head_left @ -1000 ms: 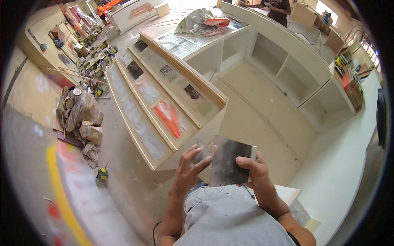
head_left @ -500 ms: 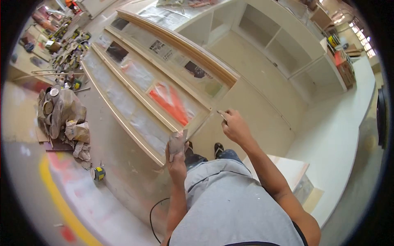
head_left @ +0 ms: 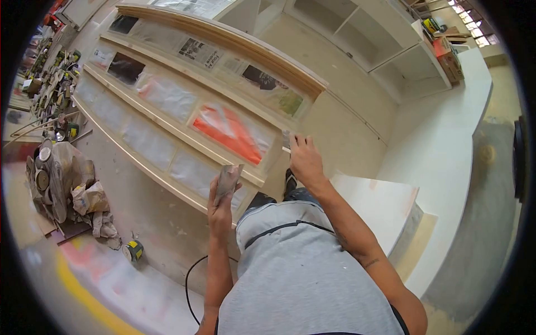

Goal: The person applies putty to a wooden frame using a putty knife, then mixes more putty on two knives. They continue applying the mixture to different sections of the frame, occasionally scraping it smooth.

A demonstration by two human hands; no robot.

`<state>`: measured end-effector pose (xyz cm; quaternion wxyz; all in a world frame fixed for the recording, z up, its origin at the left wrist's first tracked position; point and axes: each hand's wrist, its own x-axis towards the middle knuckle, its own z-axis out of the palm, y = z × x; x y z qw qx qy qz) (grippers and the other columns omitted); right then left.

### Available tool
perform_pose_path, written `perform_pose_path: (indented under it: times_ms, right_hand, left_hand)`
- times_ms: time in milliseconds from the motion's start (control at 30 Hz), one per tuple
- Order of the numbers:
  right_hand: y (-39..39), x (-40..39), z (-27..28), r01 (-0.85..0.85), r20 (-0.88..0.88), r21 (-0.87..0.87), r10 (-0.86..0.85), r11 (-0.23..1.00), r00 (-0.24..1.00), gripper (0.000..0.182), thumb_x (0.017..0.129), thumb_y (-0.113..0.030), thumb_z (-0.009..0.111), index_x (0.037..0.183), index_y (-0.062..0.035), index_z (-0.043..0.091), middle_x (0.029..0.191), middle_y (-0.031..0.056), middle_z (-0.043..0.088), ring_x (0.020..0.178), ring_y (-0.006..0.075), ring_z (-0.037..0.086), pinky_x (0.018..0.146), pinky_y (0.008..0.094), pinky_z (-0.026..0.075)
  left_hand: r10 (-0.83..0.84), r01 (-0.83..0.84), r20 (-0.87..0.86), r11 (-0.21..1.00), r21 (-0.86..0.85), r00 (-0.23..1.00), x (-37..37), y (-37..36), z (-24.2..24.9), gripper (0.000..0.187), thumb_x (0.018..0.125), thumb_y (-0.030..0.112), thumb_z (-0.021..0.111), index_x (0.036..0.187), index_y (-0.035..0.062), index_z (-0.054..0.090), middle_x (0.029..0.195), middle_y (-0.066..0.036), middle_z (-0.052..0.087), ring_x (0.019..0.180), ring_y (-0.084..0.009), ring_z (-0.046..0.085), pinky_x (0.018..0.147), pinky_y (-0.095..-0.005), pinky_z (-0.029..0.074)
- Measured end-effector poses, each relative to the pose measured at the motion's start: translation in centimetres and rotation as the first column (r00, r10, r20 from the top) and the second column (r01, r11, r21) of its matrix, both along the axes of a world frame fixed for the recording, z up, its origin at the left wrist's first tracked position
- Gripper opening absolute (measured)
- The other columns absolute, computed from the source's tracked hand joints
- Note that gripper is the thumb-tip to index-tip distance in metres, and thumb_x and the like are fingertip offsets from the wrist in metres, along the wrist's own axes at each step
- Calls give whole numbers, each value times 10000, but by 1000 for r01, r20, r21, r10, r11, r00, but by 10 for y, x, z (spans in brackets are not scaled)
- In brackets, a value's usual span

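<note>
In my left hand [head_left: 221,207] is a thin, greyish flat plate [head_left: 227,183] smeared with pinkish paste, tilted upward with my fingers wrapped behind it. My right hand [head_left: 307,163] grips a small putty knife [head_left: 286,139], its blade pointing away from me. That blade overlaps the near right end of a pale wooden frame [head_left: 257,177] in this view. The panes between the frame's long rails are masked with newspaper [head_left: 199,52], whitish sheeting [head_left: 146,142] and an orange-and-white sheet [head_left: 229,134].
White shelving units [head_left: 385,42] stand beyond the frame, and a white panel [head_left: 377,204] is beside my right arm. At left lie a heap of wrapped cans and crumpled paper [head_left: 67,178], a single can [head_left: 133,250] and a black hose [head_left: 190,273]. Many cans crowd the far left.
My view has turned and moved closer to the wooden frame. The putty knife is now at the frame's near right end, and the plate in my left hand is tilted more.
</note>
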<state>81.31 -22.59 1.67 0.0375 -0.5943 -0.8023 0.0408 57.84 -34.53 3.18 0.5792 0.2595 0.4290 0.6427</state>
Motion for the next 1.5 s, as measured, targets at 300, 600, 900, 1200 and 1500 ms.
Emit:
perform_pose_path:
  times_ms: [300, 600, 900, 1200, 1500]
  right_hand:
    - [-7, -7, -16, -59, 130, 115, 44, 992, 991, 465, 808, -77, 529, 1264, 14, 529, 1150, 132, 555, 988, 307, 533, 840, 392, 479]
    - [-14, -9, -29, -7, 225, 74, -10, 997, 974, 508, 810, -77, 525, 1310, 13, 492, 1215, 126, 526, 1015, 307, 516, 833, 385, 469]
    - [-9, -8, -20, 55, 157, -16, -51, 998, 986, 588, 785, -56, 536, 1360, 6, 431, 1254, 131, 485, 1050, 330, 488, 854, 410, 478]
    - [-16, -12, -23, 35, 206, 30, -40, 999, 978, 579, 791, -53, 524, 1360, 7, 436, 1256, 120, 487, 1075, 320, 487, 841, 400, 488]
    - [-9, -7, -33, 43, 186, 52, -52, 998, 981, 585, 777, -40, 540, 1351, 14, 443, 1258, 132, 498, 1058, 337, 485, 853, 403, 489]
  left_hand:
    - [-61, 60, 23, 998, 26, 998, -17, 23, -17, 448, 928, -34, 480, 1371, 15, 434, 1332, -148, 529, 1186, -255, 545, 1014, -442, 462]
    - [-107, 107, -4, 993, 39, 994, -35, 31, -27, 514, 882, -109, 411, 1386, -5, 402, 1363, -145, 466, 1208, -266, 520, 1032, -421, 447]
    - [-116, 115, 168, 993, 14, 979, -30, 33, -22, 503, 904, -86, 419, 1400, -14, 375, 1343, -161, 500, 1187, -277, 541, 1033, -437, 444]
    - [-155, 149, 197, 988, 47, 968, -39, 37, -26, 505, 912, -82, 425, 1408, -9, 367, 1369, -166, 490, 1204, -281, 533, 1045, -441, 429]
    - [-186, 184, 203, 982, 28, 961, -37, 38, -19, 500, 908, -50, 447, 1402, -18, 374, 1345, -155, 509, 1206, -258, 533, 1043, -430, 429]
